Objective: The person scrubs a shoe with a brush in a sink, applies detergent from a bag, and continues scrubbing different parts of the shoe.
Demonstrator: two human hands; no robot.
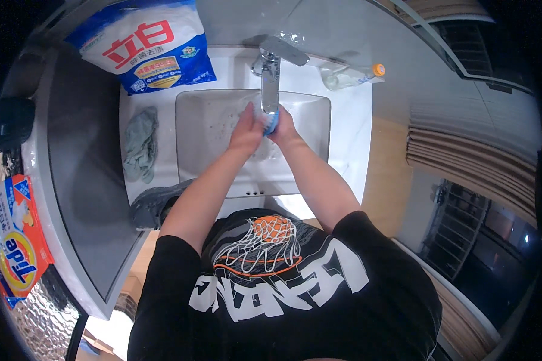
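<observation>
Both of my hands are over the white sink basin (207,153), under the spout of the chrome faucet (270,85). Between them is a blue and white object with bristles, apparently a scrubbing brush (271,124), partly covered by the spout and my fingers. My right hand (284,125) is closed around its right side. Against its left side lies my left hand (247,131), fingers pointing up towards the faucet; whether it grips the brush is not plain. Dark specks and drops dot the basin.
A blue and white detergent bag (162,49) stands behind the basin at left. A grey-green cloth (141,144) and dark fabric (151,207) lie on the counter's left side. At back right lies a clear bottle with an orange cap (350,77). An orange Tide package (18,239) is far left.
</observation>
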